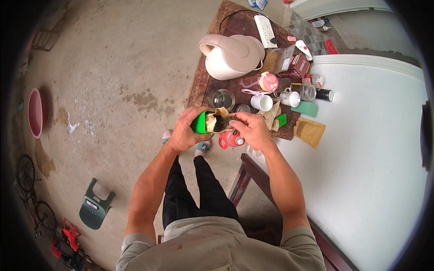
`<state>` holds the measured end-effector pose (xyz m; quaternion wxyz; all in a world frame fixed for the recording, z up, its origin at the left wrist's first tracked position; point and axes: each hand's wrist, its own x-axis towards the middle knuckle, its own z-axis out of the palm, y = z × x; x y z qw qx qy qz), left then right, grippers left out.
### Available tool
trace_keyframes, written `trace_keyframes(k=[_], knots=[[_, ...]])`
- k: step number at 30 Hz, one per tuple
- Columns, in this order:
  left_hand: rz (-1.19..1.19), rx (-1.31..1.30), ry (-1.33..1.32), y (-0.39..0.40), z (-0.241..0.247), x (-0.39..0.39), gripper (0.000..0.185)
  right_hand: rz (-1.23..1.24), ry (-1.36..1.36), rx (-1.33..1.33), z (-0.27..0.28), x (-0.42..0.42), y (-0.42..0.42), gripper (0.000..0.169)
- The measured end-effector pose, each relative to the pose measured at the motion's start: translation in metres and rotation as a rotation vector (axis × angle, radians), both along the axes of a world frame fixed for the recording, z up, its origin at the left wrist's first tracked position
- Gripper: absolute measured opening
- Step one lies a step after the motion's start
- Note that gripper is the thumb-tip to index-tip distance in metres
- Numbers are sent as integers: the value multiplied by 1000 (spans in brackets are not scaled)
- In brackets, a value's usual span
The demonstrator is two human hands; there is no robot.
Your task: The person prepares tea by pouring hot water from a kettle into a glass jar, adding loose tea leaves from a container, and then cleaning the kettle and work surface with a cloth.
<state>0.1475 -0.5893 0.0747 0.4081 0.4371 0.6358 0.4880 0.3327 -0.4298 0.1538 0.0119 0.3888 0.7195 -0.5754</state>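
My left hand (184, 130) grips a bright green box (200, 122) tilted on its side. Crumpled brown paper (211, 122), apparently a bag, sticks out of the box's open end. Dark dried leaves (223, 122), likely tea, show at the paper's mouth. The fingertips of my right hand (251, 128) pinch some of these leaves right at the opening. Just beyond my hands stand a clear glass jar (223, 100) and a white cup (261, 102). Below them, partly covered, is a red bottle (232, 139) with a grey-white cap.
On the dark wooden table (200, 84) stand a cream electric kettle (234, 56), a power strip (265, 32) and a pink-lidded bottle (268, 82). A small green lid (281, 120) lies near a kraft pouch (309, 132). A green chair (96, 205) and pink basin (36, 113) are on the floor.
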Motion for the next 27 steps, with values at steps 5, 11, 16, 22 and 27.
trace_keyframes(k=[5,11,16,22,27], knots=[[7,-3,25,1,-5,-2,79,-111,21,-147,1,0,7,16],[24,-51,20,-8,-20,-2,78,-183,11,-81,-26,3,20,18],[2,-82,22,-11,-20,-2,81,-85,17,235,-63,0,29,19],[8,-79,46,-19,-22,0,80,138,17,717,-74,-14,27,18],[-1,-88,25,-25,-21,2,80,352,-120,907,-76,-22,27,13]])
